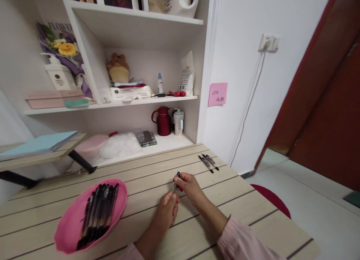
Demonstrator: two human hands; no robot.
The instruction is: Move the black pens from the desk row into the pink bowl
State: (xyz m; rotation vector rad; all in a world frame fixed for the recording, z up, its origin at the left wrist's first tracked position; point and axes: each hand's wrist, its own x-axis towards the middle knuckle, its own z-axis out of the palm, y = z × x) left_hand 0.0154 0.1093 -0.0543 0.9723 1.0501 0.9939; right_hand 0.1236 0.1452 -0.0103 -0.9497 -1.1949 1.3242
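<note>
Over the middle of the table [140,211], both my hands grip one pen [176,183] with a black cap. My right hand [189,186] pinches its upper, capped part between thumb and fingers. Closed around the lower part is my left hand [168,207], which hides that end. To the left lies a pink scalloped dish [63,230] holding several black pens [98,213] side by side. A few more black pens [208,162] rest on the table near its far right edge.
Behind the table stand white shelves [135,104] with a red thermos jug [163,121], a light cup [178,122] and a white plastic bundle [120,145]. A small raised stand [64,145] is at the left. A red stool [271,200] sits beyond the right edge.
</note>
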